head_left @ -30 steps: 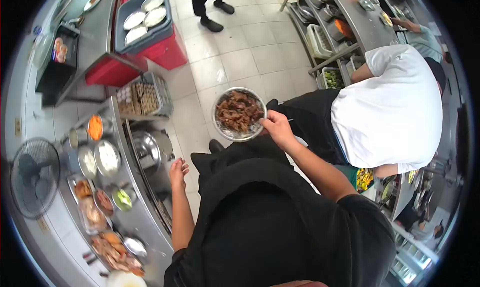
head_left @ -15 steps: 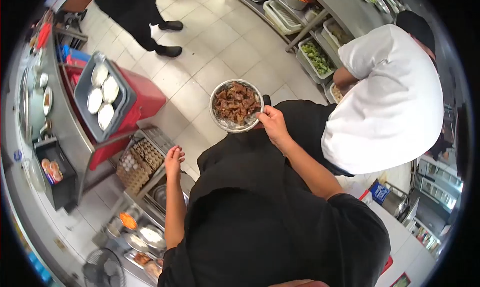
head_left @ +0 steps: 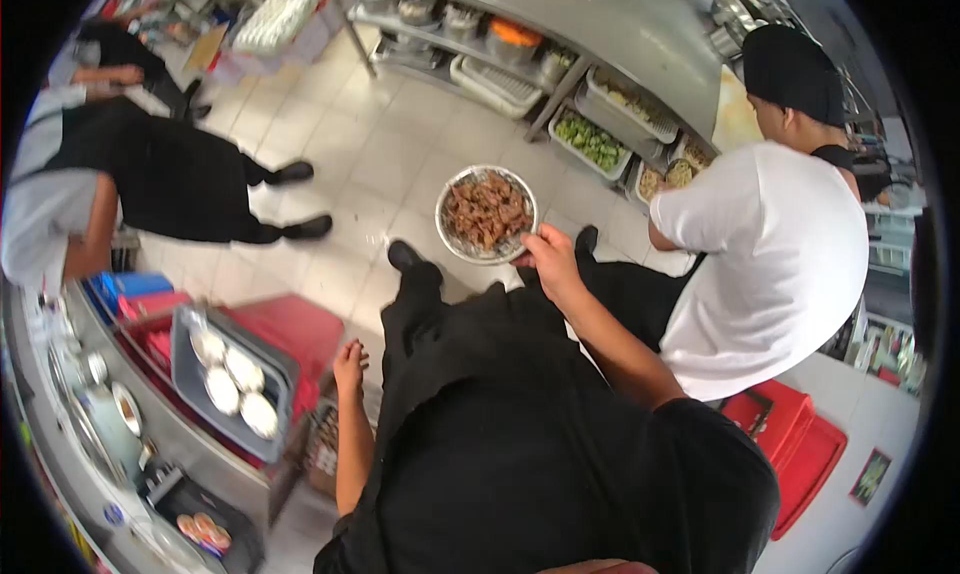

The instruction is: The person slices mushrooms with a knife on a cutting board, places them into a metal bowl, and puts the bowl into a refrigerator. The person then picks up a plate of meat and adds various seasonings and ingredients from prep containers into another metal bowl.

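Observation:
My right hand (head_left: 552, 262) grips the near-right rim of a round metal bowl (head_left: 478, 260). Brown pieces of cooked-looking meat (head_left: 488, 210) fill much of the bowl, which is held out in front of me above the floor. My left hand (head_left: 350, 366) hangs low at my side with its fingers loosely bent and nothing in it. To the left of that hand is a grey tub (head_left: 268, 440) holding several white rounded items (head_left: 238, 370), too unclear to name.
A person in a white shirt (head_left: 770, 264) stands close on my right. Further people in black aprons (head_left: 150, 169) are at the left. Ahead runs a steel counter (head_left: 560, 14) with trays of chopped greens (head_left: 590, 144) beneath. A red bin (head_left: 305, 324) stands left, by a counter.
The view has shifted forward over the floor; the egg trays by my left hand have mostly left view. More people show at the left. My right hand still holds the bowl.

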A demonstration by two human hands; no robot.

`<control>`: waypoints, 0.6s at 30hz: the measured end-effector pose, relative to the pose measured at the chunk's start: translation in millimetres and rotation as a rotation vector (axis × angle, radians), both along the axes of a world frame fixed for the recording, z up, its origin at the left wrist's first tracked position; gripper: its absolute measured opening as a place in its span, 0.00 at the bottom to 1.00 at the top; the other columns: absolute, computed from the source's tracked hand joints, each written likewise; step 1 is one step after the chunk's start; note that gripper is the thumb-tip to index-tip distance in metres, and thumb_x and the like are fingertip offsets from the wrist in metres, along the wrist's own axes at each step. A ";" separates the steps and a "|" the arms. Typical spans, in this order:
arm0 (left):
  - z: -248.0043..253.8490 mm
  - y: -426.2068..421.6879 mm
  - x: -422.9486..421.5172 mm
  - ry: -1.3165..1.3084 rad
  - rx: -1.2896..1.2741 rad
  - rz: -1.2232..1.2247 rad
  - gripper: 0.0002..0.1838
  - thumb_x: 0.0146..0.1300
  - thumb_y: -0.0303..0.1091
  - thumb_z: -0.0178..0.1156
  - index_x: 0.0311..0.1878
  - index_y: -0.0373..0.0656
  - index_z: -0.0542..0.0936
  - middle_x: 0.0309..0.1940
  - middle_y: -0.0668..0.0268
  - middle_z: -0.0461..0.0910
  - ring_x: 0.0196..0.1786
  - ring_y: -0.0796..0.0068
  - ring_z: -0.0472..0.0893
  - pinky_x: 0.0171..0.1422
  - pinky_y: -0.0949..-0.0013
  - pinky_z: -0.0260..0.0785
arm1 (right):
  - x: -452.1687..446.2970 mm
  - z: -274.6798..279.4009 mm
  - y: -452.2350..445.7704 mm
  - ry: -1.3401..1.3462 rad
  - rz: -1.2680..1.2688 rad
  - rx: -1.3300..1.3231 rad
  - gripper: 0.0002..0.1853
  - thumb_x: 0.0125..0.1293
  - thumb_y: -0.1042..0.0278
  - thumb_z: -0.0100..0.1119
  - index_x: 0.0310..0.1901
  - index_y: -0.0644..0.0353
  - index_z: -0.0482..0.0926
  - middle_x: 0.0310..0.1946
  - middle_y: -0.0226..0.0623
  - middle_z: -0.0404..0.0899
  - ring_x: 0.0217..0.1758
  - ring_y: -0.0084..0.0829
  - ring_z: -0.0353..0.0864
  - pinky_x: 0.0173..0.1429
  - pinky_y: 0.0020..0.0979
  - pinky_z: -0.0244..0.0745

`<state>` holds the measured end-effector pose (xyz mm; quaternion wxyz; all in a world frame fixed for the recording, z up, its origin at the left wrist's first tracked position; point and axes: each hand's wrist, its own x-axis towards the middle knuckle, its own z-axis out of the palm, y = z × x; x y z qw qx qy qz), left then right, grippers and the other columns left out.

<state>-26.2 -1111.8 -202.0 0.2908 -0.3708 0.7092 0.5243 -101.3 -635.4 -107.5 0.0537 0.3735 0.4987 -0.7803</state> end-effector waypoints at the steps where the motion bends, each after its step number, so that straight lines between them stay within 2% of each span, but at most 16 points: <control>1: -13.9 -5.9 -25.8 -0.009 0.003 -0.031 0.19 0.71 0.39 0.59 0.59 0.40 0.79 0.46 0.66 0.82 0.42 0.72 0.83 0.42 0.69 0.75 | -13.0 -8.4 2.1 -0.004 -0.037 0.010 0.06 0.68 0.73 0.55 0.37 0.67 0.78 0.33 0.39 0.83 0.32 0.28 0.84 0.39 0.32 0.85; 2: -32.8 22.0 -60.3 -0.037 -0.030 -0.055 0.18 0.71 0.38 0.58 0.59 0.39 0.79 0.46 0.65 0.83 0.41 0.72 0.83 0.41 0.69 0.75 | -41.7 -34.0 40.9 -0.073 -0.092 -0.039 0.06 0.69 0.73 0.55 0.37 0.67 0.78 0.33 0.38 0.82 0.33 0.29 0.85 0.38 0.33 0.85; 8: -50.8 69.1 -282.5 -0.016 0.119 -0.077 0.18 0.72 0.39 0.59 0.59 0.41 0.78 0.49 0.62 0.83 0.43 0.72 0.83 0.42 0.70 0.75 | -159.6 -29.8 51.4 -0.099 -0.288 -0.005 0.05 0.69 0.74 0.55 0.35 0.65 0.78 0.33 0.37 0.82 0.32 0.29 0.84 0.37 0.33 0.85; 9: -81.7 84.4 -299.3 -0.023 0.117 -0.125 0.19 0.73 0.42 0.58 0.60 0.42 0.77 0.50 0.63 0.82 0.44 0.72 0.83 0.44 0.69 0.75 | -157.7 -62.4 65.0 -0.107 -0.304 -0.035 0.06 0.69 0.74 0.55 0.35 0.65 0.77 0.33 0.37 0.82 0.32 0.29 0.84 0.37 0.33 0.85; 11: -89.0 118.7 -365.4 0.020 0.203 -0.233 0.19 0.73 0.42 0.58 0.60 0.42 0.77 0.52 0.62 0.82 0.44 0.71 0.83 0.45 0.69 0.75 | -189.2 -68.0 70.9 -0.090 -0.331 -0.022 0.07 0.70 0.73 0.56 0.33 0.64 0.77 0.33 0.36 0.82 0.32 0.28 0.84 0.37 0.32 0.85; 15: -68.4 204.8 -485.2 0.099 0.417 -0.326 0.20 0.74 0.41 0.57 0.62 0.39 0.77 0.56 0.58 0.82 0.50 0.67 0.83 0.51 0.65 0.76 | -258.7 -79.4 67.4 -0.016 -0.359 0.000 0.06 0.70 0.73 0.57 0.34 0.64 0.77 0.34 0.36 0.82 0.33 0.28 0.84 0.38 0.31 0.85; 17: -60.5 237.8 -512.5 0.090 0.554 -0.313 0.20 0.74 0.42 0.58 0.62 0.39 0.76 0.56 0.58 0.82 0.50 0.67 0.84 0.52 0.64 0.77 | -278.8 -105.6 58.7 0.002 -0.329 -0.012 0.06 0.71 0.73 0.56 0.38 0.66 0.78 0.36 0.38 0.84 0.36 0.29 0.85 0.39 0.31 0.85; 18: -60.5 255.1 -526.5 0.083 0.629 -0.319 0.20 0.74 0.41 0.58 0.61 0.39 0.75 0.57 0.57 0.81 0.51 0.65 0.83 0.52 0.62 0.77 | -289.3 -129.3 58.9 0.029 -0.319 -0.012 0.05 0.70 0.73 0.56 0.38 0.65 0.78 0.35 0.36 0.83 0.35 0.28 0.85 0.39 0.31 0.84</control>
